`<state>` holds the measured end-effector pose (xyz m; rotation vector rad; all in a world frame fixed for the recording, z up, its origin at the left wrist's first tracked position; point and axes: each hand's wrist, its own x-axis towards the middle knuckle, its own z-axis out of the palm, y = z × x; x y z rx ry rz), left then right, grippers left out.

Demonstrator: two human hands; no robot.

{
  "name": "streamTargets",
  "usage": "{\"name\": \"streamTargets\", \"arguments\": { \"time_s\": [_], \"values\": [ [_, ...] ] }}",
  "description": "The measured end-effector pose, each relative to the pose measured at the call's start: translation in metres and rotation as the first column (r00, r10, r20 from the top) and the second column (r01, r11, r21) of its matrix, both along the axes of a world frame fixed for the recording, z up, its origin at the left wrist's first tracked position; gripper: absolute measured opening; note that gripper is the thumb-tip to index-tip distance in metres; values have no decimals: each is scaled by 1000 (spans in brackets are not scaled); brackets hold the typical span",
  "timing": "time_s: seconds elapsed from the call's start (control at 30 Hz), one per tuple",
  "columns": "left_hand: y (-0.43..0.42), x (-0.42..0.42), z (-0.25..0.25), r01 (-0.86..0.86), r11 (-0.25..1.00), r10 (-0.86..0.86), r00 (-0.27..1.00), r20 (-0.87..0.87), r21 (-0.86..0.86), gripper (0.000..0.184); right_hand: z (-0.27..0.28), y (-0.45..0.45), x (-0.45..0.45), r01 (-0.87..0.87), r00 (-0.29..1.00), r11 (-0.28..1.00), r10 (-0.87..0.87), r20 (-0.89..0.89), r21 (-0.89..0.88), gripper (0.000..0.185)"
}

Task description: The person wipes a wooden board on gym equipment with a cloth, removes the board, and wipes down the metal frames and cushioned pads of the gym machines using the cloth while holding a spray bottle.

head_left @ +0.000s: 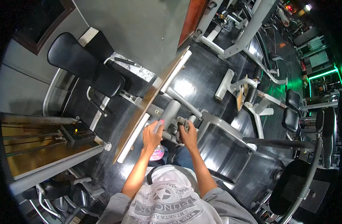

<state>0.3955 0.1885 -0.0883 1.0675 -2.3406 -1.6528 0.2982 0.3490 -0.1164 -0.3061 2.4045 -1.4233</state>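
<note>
My left hand (152,137) is closed around the neck of a spray bottle (157,154). The bottle has a pink nozzle tip and a pink label, and its body hangs below my fingers. A crumpled grey cloth (180,122) is gripped in my right hand (188,135), a little to the right of the bottle. Both hands are over the grey metal frame (170,112) of a gym machine, just ahead of my body. Whether the cloth touches the frame I cannot tell.
A black padded seat (109,80) with a backrest stands at the upper left, near a weight stack (79,132). A long panel with white edges (135,138) runs beside my left arm. More gym machines (260,97) fill the right side, over a dark shiny floor (230,175).
</note>
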Motion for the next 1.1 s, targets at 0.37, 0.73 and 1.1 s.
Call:
{"name": "streamTargets", "arguments": {
  "time_s": [0.37, 0.73, 1.1],
  "values": [
    [-3, 27, 6, 19, 990, -3, 994, -109, 141, 30, 29, -56, -56, -246, 875, 941, 319, -365, 233, 40],
    [2, 41, -10, -64, 871, 221, 936, -274, 487, 24, 24, -65, -52, -516, 488, 556, 816, -310, 651, 36],
    [11, 24, -27, -192, 737, 434, 870, -236, 647, 28, -10, -146, -82, -456, 339, 133, 940, 33, 880, 26]
  ]
}}
